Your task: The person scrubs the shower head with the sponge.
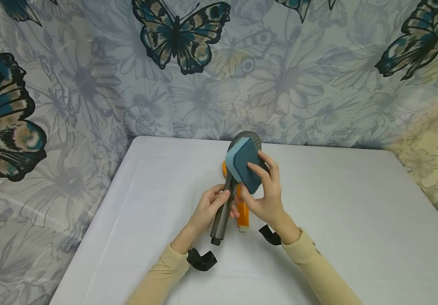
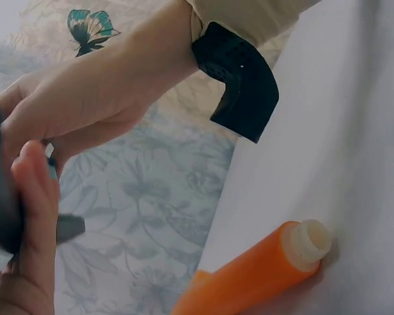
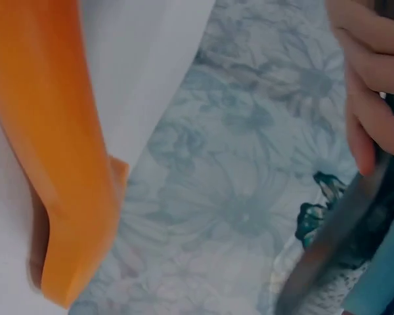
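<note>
Sponge (image 1: 248,165), showerhead (image 1: 232,182), orange bend (image 3: 85,226) right-wrist only

White table (image 1: 348,203), grey floral backdrop (image 1: 283,84), teal butterflies (image 1: 176,34)

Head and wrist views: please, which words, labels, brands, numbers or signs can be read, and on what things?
None can be read, neither on the shower head, the sponge nor the orange object.
Tiny dark marks on the right sleeve are too small to make out.
</note>
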Demonstrator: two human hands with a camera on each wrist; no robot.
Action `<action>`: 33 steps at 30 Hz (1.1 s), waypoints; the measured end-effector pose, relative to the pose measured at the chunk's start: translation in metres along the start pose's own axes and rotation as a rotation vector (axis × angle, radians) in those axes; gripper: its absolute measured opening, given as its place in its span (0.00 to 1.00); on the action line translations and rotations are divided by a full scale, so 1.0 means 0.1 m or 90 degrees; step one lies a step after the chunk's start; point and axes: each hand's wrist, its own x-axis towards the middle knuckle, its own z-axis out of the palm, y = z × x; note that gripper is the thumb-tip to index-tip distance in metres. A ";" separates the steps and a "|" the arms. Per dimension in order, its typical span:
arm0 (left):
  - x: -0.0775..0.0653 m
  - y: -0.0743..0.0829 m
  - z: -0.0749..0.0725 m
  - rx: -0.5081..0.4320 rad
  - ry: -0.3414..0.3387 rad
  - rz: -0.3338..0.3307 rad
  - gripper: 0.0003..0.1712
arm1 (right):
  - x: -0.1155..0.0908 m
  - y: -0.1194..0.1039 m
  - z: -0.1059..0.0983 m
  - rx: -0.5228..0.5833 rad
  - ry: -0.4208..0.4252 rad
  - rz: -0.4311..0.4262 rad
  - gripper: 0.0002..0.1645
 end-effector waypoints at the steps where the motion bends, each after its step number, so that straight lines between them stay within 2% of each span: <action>1: 0.00 0.00 0.00 0.001 -0.020 -0.002 0.22 | -0.02 0.04 0.00 0.004 -0.018 -0.007 0.22; 4: 0.00 0.01 -0.02 0.008 -0.068 0.004 0.24 | -0.06 0.14 -0.02 -0.003 -0.051 -0.018 0.21; 6: 0.00 0.01 -0.02 0.012 -0.094 0.020 0.23 | -0.03 0.19 -0.05 -0.020 -0.052 -0.017 0.19; 9: 0.01 0.01 -0.02 0.003 -0.125 0.032 0.23 | 0.04 0.27 -0.11 -0.052 -0.024 0.013 0.18; 12: 0.01 0.00 -0.01 -0.016 -0.144 0.031 0.23 | 0.10 0.34 -0.17 -0.089 0.023 0.070 0.20; 15: 0.00 -0.02 0.00 -0.036 -0.147 0.016 0.23 | 0.11 0.37 -0.19 -0.112 0.046 0.111 0.22; 17: -0.01 -0.03 0.00 -0.043 -0.145 0.011 0.23 | 0.08 0.36 -0.17 -0.109 0.038 0.112 0.23; 25: -0.02 -0.05 0.01 -0.049 -0.123 0.003 0.24 | -0.03 0.15 -0.03 -0.038 -0.102 -0.002 0.19; 27: -0.02 -0.05 0.01 -0.050 -0.123 0.006 0.24 | -0.02 0.13 -0.03 -0.033 -0.119 -0.018 0.19; 30: -0.02 -0.04 0.03 -0.052 -0.127 0.009 0.25 | 0.02 0.17 -0.07 -0.044 -0.108 -0.010 0.19; 33: -0.02 -0.04 0.04 -0.065 -0.135 0.013 0.25 | 0.06 0.28 -0.15 -0.082 -0.052 0.043 0.21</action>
